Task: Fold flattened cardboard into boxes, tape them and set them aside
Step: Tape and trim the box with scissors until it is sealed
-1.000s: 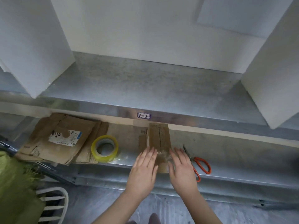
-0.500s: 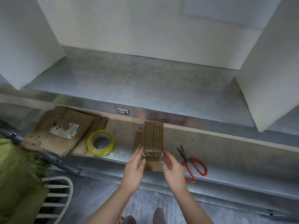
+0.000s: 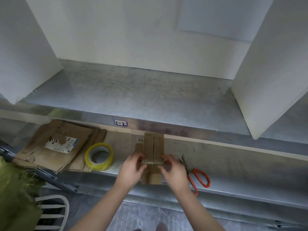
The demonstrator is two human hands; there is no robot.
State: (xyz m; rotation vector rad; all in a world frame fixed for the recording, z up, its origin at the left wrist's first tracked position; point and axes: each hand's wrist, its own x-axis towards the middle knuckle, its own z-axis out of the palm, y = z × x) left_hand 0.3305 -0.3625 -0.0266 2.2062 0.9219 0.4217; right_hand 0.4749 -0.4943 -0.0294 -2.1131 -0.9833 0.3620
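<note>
A small brown cardboard box (image 3: 153, 147) stands on the lower metal shelf (image 3: 241, 169), its two top flaps meeting in a seam with clear tape across the near edge. My left hand (image 3: 133, 169) grips its near left corner with curled fingers. Opposite it, my right hand (image 3: 173, 170) grips the near right corner. A flat piece of cardboard (image 3: 152, 179) lies under the box. To the left sit a roll of yellowish clear tape (image 3: 99, 156) and a pile of flattened cardboard (image 3: 55, 145) bearing a white label.
Orange-handled scissors (image 3: 197, 176) lie just right of my right hand. The upper metal shelf (image 3: 141, 97) overhangs the box, with white panels at both sides. A green cloth (image 3: 15, 197) and a white chair (image 3: 53, 212) are at lower left.
Both hands went from lying flat on the box's near end to curling round its near corners. The view has shifted closer and slightly left.
</note>
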